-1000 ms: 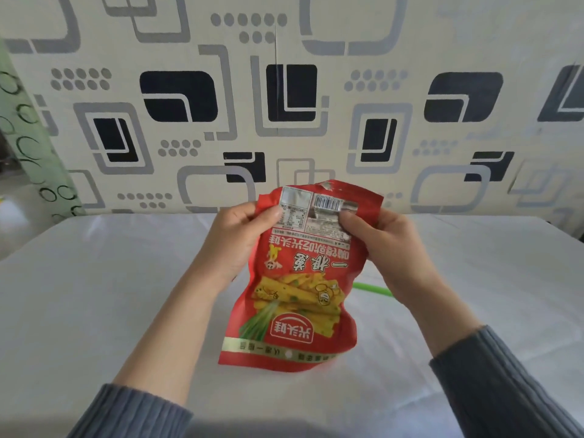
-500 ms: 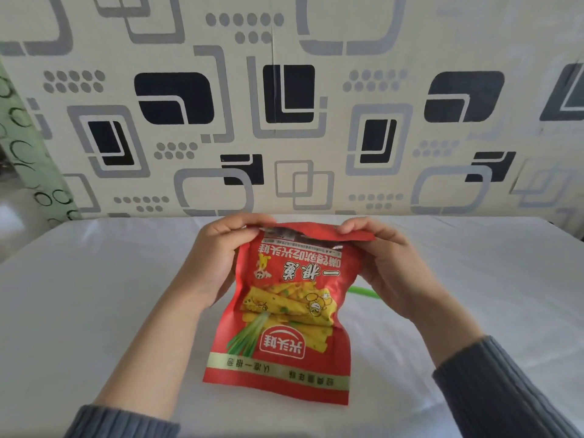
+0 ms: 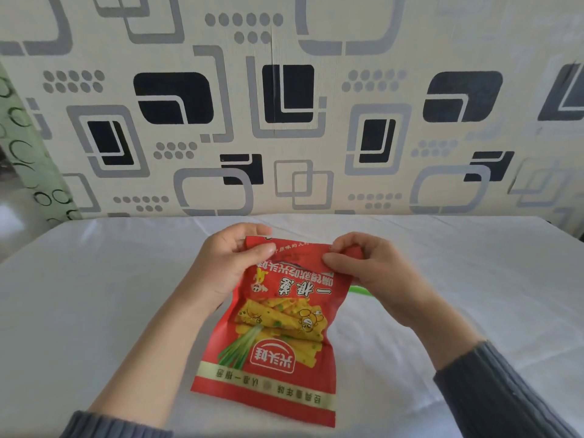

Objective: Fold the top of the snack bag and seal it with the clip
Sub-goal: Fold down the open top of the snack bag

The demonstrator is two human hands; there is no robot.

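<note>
A red snack bag (image 3: 275, 336) with yellow snack pictures lies on the white table, its print upside down to me. Its far end is folded over toward me into a red flap. My left hand (image 3: 227, 267) pinches the left end of that fold, thumb on top. My right hand (image 3: 366, 270) pinches the right end the same way. A green clip (image 3: 361, 291) lies on the table behind the bag, mostly hidden under my right hand; only a short green piece shows.
The white table (image 3: 94, 295) runs to a wall (image 3: 284, 105) papered with grey and black squares just beyond the bag. A green patterned curtain (image 3: 22, 159) hangs at the far left. The table's right edge (image 3: 565, 238) falls away at the upper right.
The bag was held up with its label side showing; it has come down flat onto the table and its top is now folded over toward me, both hands still at the corners.
</note>
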